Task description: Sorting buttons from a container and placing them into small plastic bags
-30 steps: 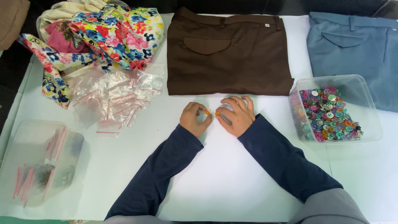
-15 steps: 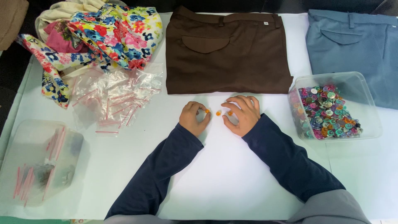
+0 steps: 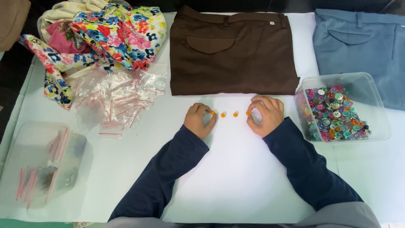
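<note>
Several small orange buttons [image 3: 229, 114] lie in a short row on the white table [image 3: 236, 177], just in front of folded brown trousers [image 3: 232, 50]. My left hand [image 3: 199, 120] rests at the row's left end, its fingertips on the leftmost button. At the right end, my right hand [image 3: 265, 115] pinches the rightmost orange button between thumb and fingers. Both arms wear dark blue sleeves.
A clear tub of mixed coloured buttons [image 3: 337, 112] stands right of my right hand. Folded blue trousers [image 3: 363, 46] lie at the back right. A heap of small clear zip bags [image 3: 116, 97] and floral cloth [image 3: 105, 31] sit at the left, with a lidded plastic box [image 3: 40, 162] near the left front.
My hands were close together over the buttons. They have drawn apart sideways, and the orange buttons now lie spread in a row between them.
</note>
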